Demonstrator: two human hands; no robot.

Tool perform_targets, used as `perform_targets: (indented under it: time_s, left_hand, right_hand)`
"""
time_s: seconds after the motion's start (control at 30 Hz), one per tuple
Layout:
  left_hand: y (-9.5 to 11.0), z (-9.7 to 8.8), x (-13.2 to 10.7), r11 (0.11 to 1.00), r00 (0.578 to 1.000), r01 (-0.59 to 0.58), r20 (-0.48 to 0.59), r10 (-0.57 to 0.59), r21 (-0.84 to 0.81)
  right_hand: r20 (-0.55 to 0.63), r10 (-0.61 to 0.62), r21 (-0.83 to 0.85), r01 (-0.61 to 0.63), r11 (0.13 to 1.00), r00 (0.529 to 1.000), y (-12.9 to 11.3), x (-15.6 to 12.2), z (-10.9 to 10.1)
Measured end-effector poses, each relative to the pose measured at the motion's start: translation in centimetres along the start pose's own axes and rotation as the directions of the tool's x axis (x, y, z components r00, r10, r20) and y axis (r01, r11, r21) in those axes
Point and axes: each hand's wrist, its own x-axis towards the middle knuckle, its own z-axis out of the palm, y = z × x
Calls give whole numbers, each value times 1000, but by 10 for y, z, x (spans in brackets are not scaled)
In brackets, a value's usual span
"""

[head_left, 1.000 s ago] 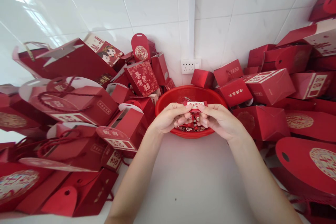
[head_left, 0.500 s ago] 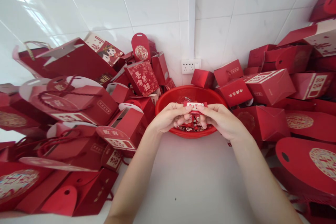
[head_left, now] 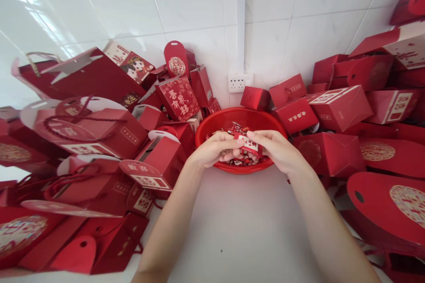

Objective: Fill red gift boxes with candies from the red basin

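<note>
Between my two hands is a small red box (head_left: 249,145) with a white printed panel and dark red characters. My left hand (head_left: 221,147) pinches its left end, thumb on top and fingers curled beneath. From the other side my right hand (head_left: 276,147) grips the right end, thumb near the upper edge. Both hands are over a red plastic basket (head_left: 239,115) with perforated sides. Wrapped candies (head_left: 237,127) lie inside it, partly hidden by my hands and the box.
Red gift boxes with rope handles (head_left: 96,128) are heaped on the left. More red boxes (head_left: 335,106) are stacked on the right. Behind the basket rises a white tiled wall (head_left: 195,0) with a power socket (head_left: 239,82). A white tabletop (head_left: 245,221) extends in front.
The small red box has turned and tilted, its right end now lower, so more of its white panel shows. My right thumb has shifted up along its edge.
</note>
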Motion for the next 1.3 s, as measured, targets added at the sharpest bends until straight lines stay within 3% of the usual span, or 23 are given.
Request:
perform_targets:
  time_s: [0.63, 1.03, 1.3]
  left_hand:
    - [-5, -2, 6, 999, 998, 49, 37, -49, -2]
    - [-10, -8, 8, 991, 994, 108, -3, -108, 73]
    - [-15, -10, 12, 985, 992, 122, -27, -120, 121]
  right_hand:
    - [-32, -16, 52, 18, 998, 999, 5, 4, 0]
    - [-43, 24, 45, -22, 999, 999, 10, 8, 0]
    - [-72, 14, 56, -10, 998, 997, 25, 19, -3]
